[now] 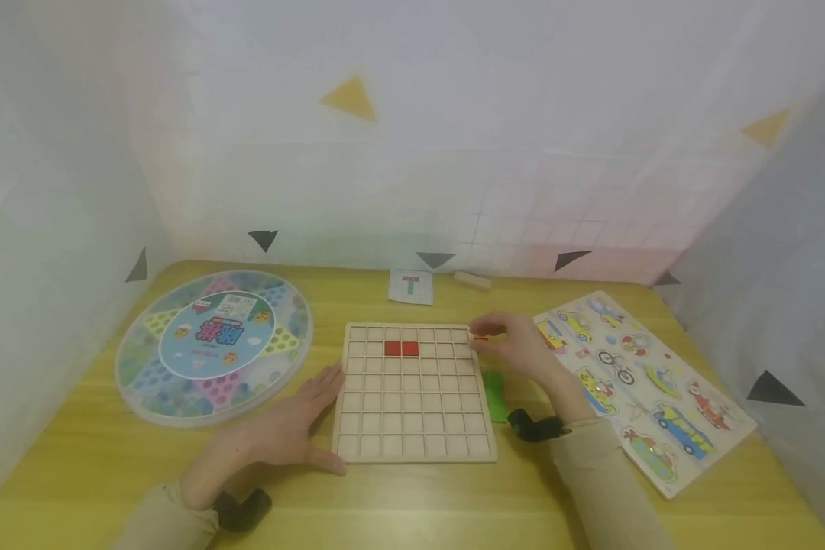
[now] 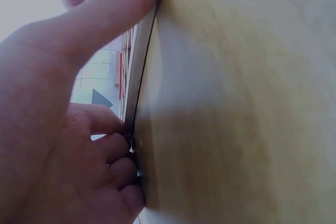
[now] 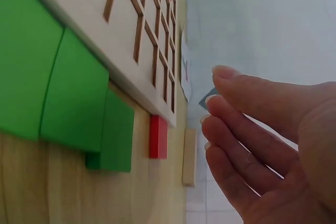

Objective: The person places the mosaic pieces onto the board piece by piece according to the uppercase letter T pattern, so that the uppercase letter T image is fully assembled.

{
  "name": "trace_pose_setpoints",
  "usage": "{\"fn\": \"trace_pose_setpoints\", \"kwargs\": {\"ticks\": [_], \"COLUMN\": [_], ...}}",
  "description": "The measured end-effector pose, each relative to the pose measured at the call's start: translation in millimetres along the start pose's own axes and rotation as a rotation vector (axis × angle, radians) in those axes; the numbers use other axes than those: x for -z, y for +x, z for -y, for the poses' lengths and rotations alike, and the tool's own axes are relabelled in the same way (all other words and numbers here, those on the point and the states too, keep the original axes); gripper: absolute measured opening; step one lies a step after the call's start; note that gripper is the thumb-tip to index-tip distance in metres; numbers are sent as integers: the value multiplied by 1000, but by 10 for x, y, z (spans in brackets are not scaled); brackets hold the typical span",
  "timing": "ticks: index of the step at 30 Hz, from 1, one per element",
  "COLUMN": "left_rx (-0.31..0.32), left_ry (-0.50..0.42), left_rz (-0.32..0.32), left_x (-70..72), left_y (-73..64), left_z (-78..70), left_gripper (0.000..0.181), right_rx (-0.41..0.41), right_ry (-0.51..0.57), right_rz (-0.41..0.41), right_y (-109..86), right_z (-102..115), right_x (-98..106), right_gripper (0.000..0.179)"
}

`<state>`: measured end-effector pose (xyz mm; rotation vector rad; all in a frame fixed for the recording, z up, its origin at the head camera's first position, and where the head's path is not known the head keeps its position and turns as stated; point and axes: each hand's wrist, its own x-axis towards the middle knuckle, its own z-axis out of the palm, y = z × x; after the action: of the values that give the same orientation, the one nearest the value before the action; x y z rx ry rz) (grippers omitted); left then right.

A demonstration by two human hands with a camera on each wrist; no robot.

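A wooden grid board (image 1: 383,422) lies on the table with two red square tiles (image 1: 402,348) side by side near its top. Spread along its left side, my left hand (image 1: 282,428) touches the edge with its fingers, thumb at the near left corner. My right hand (image 1: 516,345) hovers by the far right corner. One red block (image 3: 157,137) rests on the table there, below the right fingers and apart from them; nothing shows between thumb and fingers. Several green blocks (image 3: 79,93) line the board's right side, toward me from the red one.
Behind the board lie a card with a red-and-green T pattern (image 1: 410,287) and a plain wooden block (image 1: 472,281). A round star-patterned game board (image 1: 296,367) takes up the left. At right lies a vehicle picture puzzle (image 1: 632,412). Patterned cloth walls (image 1: 454,191) enclose the table.
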<state>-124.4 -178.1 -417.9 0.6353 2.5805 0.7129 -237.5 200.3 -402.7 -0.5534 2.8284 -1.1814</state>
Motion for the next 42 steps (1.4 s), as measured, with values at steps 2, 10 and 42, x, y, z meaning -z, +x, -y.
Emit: {"fn": "trace_pose_setpoints", "kwargs": {"ticks": [2, 10, 42], "left_rx": [0, 5, 10], "left_ry": [0, 11, 9], "left_rz": [1, -2, 1], "left_x": [3, 14, 19], "left_y": [0, 2, 5], "left_z": [-1, -9, -19], "left_gripper": [131, 132, 132], "right_rx": [0, 1, -157], "right_ry": [-1, -16, -130], "right_rz": [1, -10, 70], "right_y": [-1, 2, 5], "right_z": [-21, -44, -243], "right_x": [11, 38, -7], "right_gripper": [31, 31, 34]}}
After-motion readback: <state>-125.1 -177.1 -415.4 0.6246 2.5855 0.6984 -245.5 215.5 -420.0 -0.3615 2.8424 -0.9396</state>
